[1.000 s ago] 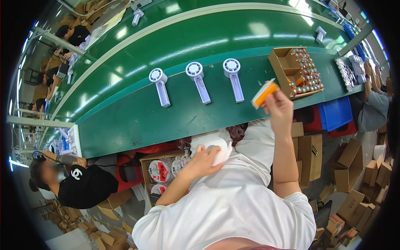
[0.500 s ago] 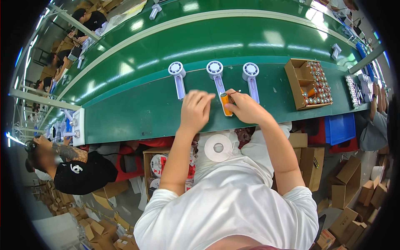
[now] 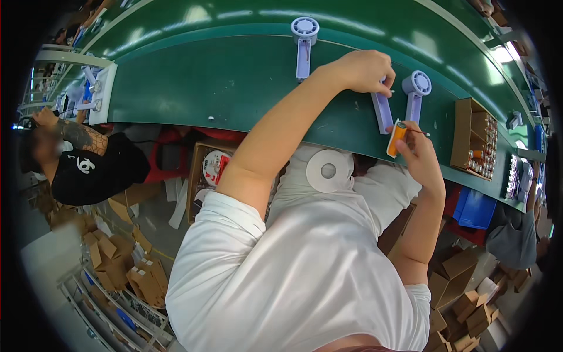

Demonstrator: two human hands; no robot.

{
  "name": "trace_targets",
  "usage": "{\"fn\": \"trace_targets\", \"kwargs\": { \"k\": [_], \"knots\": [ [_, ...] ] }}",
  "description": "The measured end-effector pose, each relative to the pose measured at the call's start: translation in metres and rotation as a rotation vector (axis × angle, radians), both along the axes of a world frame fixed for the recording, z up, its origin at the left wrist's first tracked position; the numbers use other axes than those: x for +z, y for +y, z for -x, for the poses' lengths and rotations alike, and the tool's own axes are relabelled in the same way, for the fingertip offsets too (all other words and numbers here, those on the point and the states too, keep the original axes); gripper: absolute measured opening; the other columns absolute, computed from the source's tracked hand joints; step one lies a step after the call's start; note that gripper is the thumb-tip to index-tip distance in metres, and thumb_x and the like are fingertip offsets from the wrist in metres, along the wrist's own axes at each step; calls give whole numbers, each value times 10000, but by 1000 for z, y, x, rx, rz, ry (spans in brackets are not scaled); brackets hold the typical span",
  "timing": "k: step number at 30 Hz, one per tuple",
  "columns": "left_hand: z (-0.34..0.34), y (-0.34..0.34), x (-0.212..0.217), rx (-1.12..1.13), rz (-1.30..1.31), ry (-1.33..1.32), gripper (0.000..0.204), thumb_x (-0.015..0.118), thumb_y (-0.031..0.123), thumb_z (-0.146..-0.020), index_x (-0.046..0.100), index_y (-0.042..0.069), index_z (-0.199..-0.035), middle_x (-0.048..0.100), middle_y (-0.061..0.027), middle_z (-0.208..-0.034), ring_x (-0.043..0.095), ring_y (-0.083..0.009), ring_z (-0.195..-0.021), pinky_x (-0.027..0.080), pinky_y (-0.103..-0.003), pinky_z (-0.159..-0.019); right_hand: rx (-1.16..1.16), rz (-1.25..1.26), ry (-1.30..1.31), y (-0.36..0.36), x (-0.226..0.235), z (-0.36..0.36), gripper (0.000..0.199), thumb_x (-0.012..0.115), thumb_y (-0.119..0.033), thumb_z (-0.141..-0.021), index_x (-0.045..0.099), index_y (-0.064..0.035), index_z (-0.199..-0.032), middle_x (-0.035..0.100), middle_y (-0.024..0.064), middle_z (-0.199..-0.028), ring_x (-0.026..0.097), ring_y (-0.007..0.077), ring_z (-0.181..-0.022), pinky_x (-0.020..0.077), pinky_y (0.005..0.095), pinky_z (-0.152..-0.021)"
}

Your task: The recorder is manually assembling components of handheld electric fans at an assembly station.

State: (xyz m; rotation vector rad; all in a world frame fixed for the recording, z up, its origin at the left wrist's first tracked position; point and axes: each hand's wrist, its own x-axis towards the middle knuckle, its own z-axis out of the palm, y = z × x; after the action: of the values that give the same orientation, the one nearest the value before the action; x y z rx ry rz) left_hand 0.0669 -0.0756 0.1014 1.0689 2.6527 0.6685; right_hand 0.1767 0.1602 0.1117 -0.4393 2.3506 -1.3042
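Green worktop (image 3: 234, 88) spans the upper frame; left hand (image 3: 368, 71) curls over a handheld-fan housing (image 3: 382, 112), grip unclear; right hand (image 3: 419, 154) pinches an orange battery (image 3: 397, 141), long axis near-vertical, top leaning right.

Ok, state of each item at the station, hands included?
Left hand: fingers bent at middle fan, grip unclear
Right hand: closed on cell
Cell: held, tilted
Left fan: untouched, handle channel uncovered
Middle fan: handle channel uncovered, head hidden
Right fan: untouched, handle channel uncovered
Roll: flat side up, untouched
Box: open, loose cells inside
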Motion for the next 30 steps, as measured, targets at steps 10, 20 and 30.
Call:
{"fn": "trace_targets", "kwargs": {
  "k": [10,20,30],
  "knots": [
    [-15,9,-63,516,-781,-10,286,671,288,-730,693,76,-920,707,-115,-805,692,-279,-723,551,-352,-691,-337,61,211,-10,-1,-26,354,689,-92,-886,568,57,-1183,640,78,-1041,598,110,-823,480,230,-729],
    [-12,8,-67,430,-791,159,249,595,240,-714,672,66,-875,687,-114,-740,672,-281,-647,552,-351,-619,-209,-164,549,-49,-5,3,357,700,-19,-857,621,-2,-1205,662,97,-904,622,139,-725,510,249,-660],
    [-14,6,-68,395,-781,167,242,589,241,-713,662,71,-869,675,-102,-747,650,-286,-619,540,-351,-579,131,-680,508,-71,10,20,481,709,-99,-818,573,-125,-1279,569,73,-859,600,270,-721,498,372,-622]
  ]
}}
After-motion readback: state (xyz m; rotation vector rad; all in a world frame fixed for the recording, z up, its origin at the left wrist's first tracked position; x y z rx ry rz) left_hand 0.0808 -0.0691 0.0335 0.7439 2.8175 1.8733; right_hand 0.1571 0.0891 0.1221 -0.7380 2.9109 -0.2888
